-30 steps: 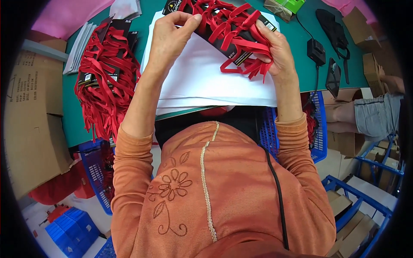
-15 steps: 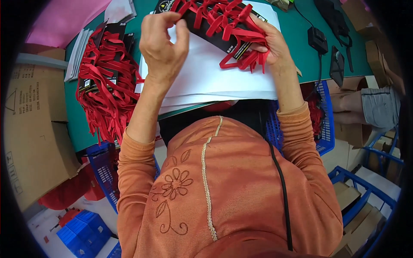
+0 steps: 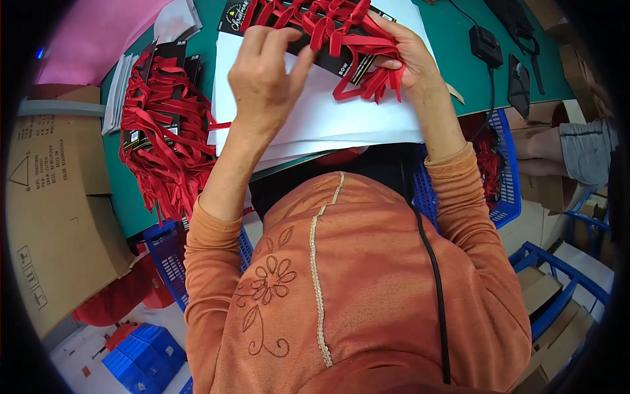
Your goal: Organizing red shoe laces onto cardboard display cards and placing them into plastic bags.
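Right grip [image 3: 412,58] is pinching the right-hand end of a black card with red bows [image 3: 335,29], so the card sticks out to the left of it, ribbon tails dangling just below the fingers. Left grip [image 3: 262,82] is spread a bit, thumb and forefinger apart right by a loop, can't tell if they're touching it. Below both there's white paper [image 3: 315,121] on the green tabletop [image 3: 453,46], plus a messy pile of red-ribbon cards [image 3: 167,131] left of the left grip.
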Motion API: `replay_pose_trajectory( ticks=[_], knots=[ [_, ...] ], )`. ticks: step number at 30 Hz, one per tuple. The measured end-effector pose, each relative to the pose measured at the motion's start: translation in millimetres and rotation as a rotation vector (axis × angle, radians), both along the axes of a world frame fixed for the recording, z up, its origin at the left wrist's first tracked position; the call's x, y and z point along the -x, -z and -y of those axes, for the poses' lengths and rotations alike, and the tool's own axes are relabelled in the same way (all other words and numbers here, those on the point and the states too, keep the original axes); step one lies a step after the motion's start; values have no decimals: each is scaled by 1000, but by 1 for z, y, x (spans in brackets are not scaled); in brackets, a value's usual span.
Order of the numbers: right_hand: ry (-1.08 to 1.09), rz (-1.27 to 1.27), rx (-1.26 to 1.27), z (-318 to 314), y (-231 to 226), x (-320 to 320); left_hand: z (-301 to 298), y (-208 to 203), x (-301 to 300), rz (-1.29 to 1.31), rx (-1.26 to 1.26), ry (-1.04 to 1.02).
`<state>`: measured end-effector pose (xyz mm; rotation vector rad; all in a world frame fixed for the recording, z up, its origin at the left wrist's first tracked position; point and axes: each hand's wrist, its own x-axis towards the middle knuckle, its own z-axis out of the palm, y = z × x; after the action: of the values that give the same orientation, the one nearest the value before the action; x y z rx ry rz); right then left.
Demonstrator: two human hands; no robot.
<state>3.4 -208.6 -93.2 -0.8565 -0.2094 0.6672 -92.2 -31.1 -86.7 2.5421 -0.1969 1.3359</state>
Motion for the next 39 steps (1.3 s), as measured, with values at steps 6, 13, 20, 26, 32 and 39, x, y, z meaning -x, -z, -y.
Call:
replay_pose_trajectory(
  ticks=[6,13,20,26,32,39],
  knots=[
    [56,53,-7,-5,15,0,9,6,-7,21,61,21],
    [99,35,125,-8,-8,11,8,-7,5,-165,437,89],
    [132,153,135,-14,-4,11,5,-21,5,-534,1161,235],
    [84,168,14,-10,3,2,4,-21,5,-515,1417,356],
    [103,230,51,-18,1,10,0,-20,4,-630,1429,424],
    [165,238,76,-17,12,7,-24,-10,-2,-736,1840,585]
  ],
)
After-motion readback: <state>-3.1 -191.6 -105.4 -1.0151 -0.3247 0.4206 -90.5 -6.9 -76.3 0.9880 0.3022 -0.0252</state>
